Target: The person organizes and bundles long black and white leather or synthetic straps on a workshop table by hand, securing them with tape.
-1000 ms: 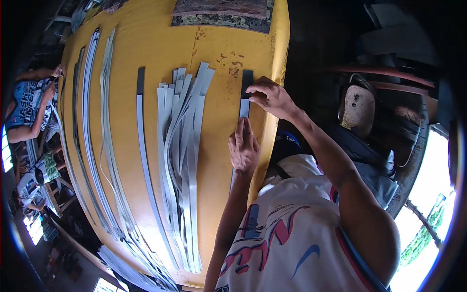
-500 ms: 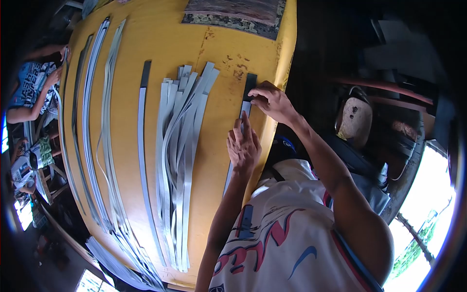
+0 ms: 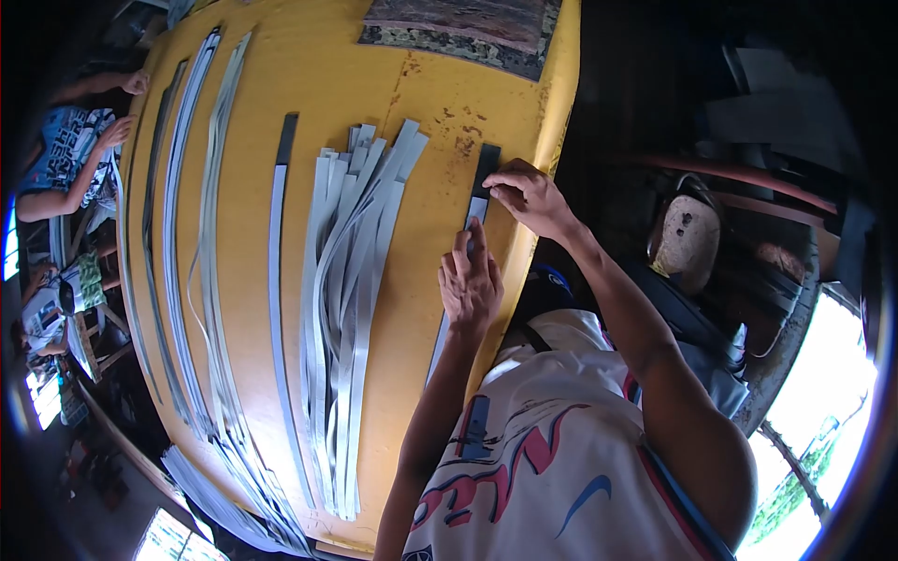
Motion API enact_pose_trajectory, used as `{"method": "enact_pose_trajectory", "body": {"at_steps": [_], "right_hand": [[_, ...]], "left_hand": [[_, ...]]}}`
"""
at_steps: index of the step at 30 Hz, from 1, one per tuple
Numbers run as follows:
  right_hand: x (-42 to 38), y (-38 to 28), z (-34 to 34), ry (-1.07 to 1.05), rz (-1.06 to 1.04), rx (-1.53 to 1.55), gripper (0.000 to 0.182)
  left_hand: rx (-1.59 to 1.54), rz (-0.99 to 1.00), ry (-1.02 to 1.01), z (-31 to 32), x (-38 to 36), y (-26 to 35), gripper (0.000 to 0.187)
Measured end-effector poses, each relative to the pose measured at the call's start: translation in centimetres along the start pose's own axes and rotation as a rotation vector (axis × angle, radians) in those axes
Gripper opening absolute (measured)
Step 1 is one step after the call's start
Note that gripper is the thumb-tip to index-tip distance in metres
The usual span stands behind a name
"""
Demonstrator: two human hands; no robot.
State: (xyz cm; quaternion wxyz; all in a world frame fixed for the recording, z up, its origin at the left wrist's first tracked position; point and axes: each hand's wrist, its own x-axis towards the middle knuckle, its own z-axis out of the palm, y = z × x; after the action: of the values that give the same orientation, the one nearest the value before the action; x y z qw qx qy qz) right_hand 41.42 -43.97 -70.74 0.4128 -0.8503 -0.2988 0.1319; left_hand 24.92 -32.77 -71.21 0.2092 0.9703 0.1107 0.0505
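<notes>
A long flat grey strip [image 3: 477,208] with a dark end [image 3: 487,163] lies along the near edge of the yellow table. My left hand [image 3: 470,288] rests on it, index finger stretched along the grey surface and the other fingers loosely bent. At the border of grey and dark, my right hand [image 3: 531,198] is closed in a pinch at the strip's edge; the exact fingertip contact is small. Beyond my hands lies a loose pile of grey strips [image 3: 351,252]. A single grey strip with a dark end [image 3: 280,215] lies farther off.
Bundles of long strips [image 3: 178,187] stretch across the far side of the yellow table [image 3: 253,374]. A dark worn sheet [image 3: 458,33] lies at the top end. Across the table are a co-worker's hands [image 3: 117,131]. A pale worn object [image 3: 687,234] stands at right.
My left hand stays on the strip, while the fingers of my right hand shift slightly at its edge. The co-worker's hands have moved apart. The view has shifted slightly.
</notes>
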Motion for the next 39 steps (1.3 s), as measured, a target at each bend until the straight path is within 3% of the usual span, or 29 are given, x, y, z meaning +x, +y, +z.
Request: {"method": "enact_pose_trajectory", "body": {"at_steps": [11,17,20,22,24,25,28,32,34,35,36,38,39], "right_hand": [[-0.2,-0.9,1.0,0.063,0.098,-0.051,0.023],[0.1,-0.5,1.0,0.087,0.025,-0.042,0.011],[-0.4,0.0,1.1,0.191,0.239,0.258,0.008],[-0.5,0.0,1.2,0.460,0.365,0.596,0.009],[-0.5,-0.6,0.6,0.583,0.152,0.112,0.010],[-0.5,-2.9,0.2,0.483,0.061,0.015,0.011],[0.1,-6.8,4.7,0.183,-0.360,-0.071,0.015],[-2.6,-10.6,12.1,-0.114,-0.608,-0.177,0.021],[-4.0,-11.2,14.0,-0.252,-0.601,-0.146,0.026],[-4.0,-11.0,14.6,-0.354,-0.439,-0.094,0.028],[-3.6,-10.6,15.2,-0.463,-0.275,-0.058,0.029],[-4.1,-10.5,15.3,-0.151,-0.730,-0.310,0.035],[-4.3,-10.7,15.1,-0.155,-0.767,-0.363,0.037]], "left_hand": [[0.000,-0.018,0.016,0.0,0.0,0.1,0.066],[-0.084,-0.119,-0.087,-1.2,0.1,0.9,0.062],[-0.172,-0.107,0.027,-2.0,-0.5,0.8,0.056],[-0.229,-0.143,0.162,-1.8,-2.3,0.6,0.050],[-0.295,-0.232,0.183,-2.4,-4.3,0.6,0.047],[-0.289,-0.265,0.209,-2.5,-4.9,0.4,0.047],[-0.124,-0.513,0.328,-2.9,-6.6,-0.4,0.044],[0.056,-0.752,0.495,-1.1,-7.7,-3.1,0.043],[-0.049,-0.880,0.471,1.0,-9.3,-4.3,0.047],[-0.009,-0.915,0.410,0.4,-9.2,-3.9,0.048],[-0.195,-1.025,0.252,-2.7,-8.3,-3.4,0.048],[0.077,-0.984,0.338,1.1,-10.4,-3.6,0.060],[0.088,-0.979,0.394,1.4,-11.6,-3.8,0.061]]}}
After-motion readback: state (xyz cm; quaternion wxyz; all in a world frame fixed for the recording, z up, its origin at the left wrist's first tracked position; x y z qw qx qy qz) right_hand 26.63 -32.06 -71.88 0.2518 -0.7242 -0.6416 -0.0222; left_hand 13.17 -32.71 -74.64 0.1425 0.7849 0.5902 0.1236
